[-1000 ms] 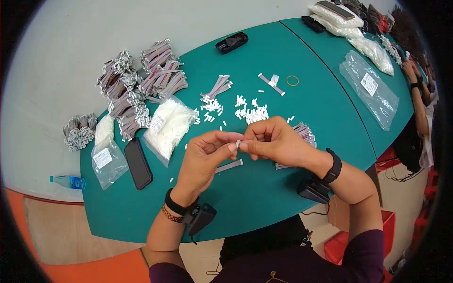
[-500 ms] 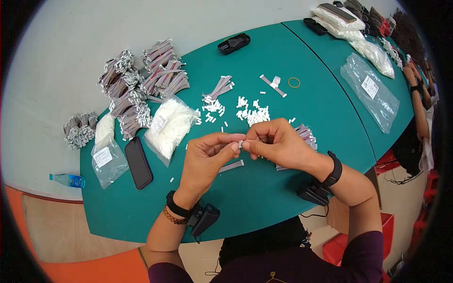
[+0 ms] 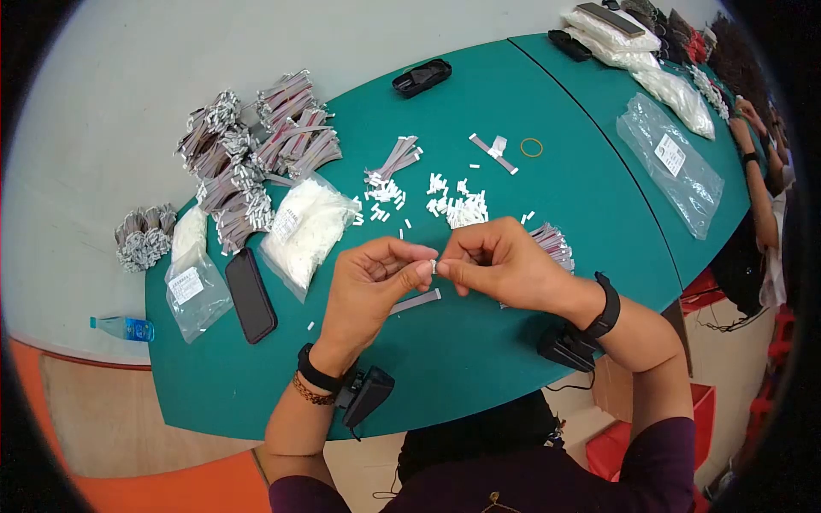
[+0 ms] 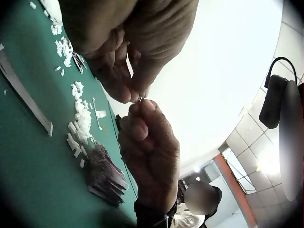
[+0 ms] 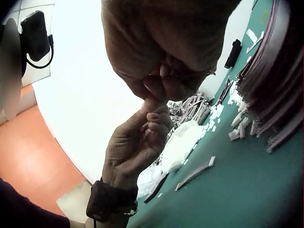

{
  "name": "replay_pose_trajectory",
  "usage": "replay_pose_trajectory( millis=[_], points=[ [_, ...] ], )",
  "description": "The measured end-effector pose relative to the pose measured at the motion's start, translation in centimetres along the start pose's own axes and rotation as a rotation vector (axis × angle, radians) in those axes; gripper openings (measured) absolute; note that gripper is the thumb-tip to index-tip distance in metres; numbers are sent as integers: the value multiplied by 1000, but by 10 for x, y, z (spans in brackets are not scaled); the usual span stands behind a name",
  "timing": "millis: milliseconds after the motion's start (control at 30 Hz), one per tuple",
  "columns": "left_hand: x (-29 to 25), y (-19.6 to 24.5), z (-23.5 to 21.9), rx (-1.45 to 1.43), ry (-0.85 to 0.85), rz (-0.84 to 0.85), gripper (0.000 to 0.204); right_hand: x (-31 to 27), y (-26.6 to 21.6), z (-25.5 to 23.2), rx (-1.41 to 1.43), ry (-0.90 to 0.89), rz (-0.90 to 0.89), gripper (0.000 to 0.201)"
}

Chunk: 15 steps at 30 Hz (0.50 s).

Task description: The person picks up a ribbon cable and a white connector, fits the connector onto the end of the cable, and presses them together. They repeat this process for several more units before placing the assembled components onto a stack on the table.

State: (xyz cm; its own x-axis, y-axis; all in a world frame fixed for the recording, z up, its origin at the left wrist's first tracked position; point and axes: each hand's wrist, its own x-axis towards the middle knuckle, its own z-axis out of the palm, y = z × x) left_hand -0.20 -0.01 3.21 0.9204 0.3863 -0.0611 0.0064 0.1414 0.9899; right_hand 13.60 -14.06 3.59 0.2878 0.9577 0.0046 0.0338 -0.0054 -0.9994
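Note:
In the head view a small whitish piece (image 3: 434, 267) sits between the fingertips of both hands, held above the green table. The left hand (image 3: 368, 286) pinches it between thumb and forefinger; the right hand (image 3: 505, 267) pinches it from the other side. Thumbs and forefingers nearly meet in the left wrist view, where the piece (image 4: 140, 99) barely shows. Below the hands lies one grey ribbon strip (image 3: 416, 301) with a white end. A stack of ribbon strips (image 3: 552, 245) is partly hidden behind the right hand.
Beyond the hands lie loose white connectors (image 3: 466, 209), a few ribbon strips (image 3: 397, 157) and a rubber band (image 3: 531, 147). Leftward are a bag of white pieces (image 3: 299, 231), a phone (image 3: 251, 296), ribbon bundles (image 3: 231, 171) and a bottle (image 3: 124, 328). Another person's arms (image 3: 757, 171) show at right.
The right fingers have shifted slightly around the small piece, and the left fingertips have moved a little. Both hands still hold it in nearly the same place.

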Motion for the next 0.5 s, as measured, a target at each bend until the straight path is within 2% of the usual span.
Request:
replay_pose_trajectory(
  millis=[367,500],
  points=[
    [-1,4,1,16,-23,-39,14,1,1,-1,-12,-29,45,19],
    [1,-3,0,-6,-33,1,14,1,8,1,9,-6,-4,18]
  ],
)
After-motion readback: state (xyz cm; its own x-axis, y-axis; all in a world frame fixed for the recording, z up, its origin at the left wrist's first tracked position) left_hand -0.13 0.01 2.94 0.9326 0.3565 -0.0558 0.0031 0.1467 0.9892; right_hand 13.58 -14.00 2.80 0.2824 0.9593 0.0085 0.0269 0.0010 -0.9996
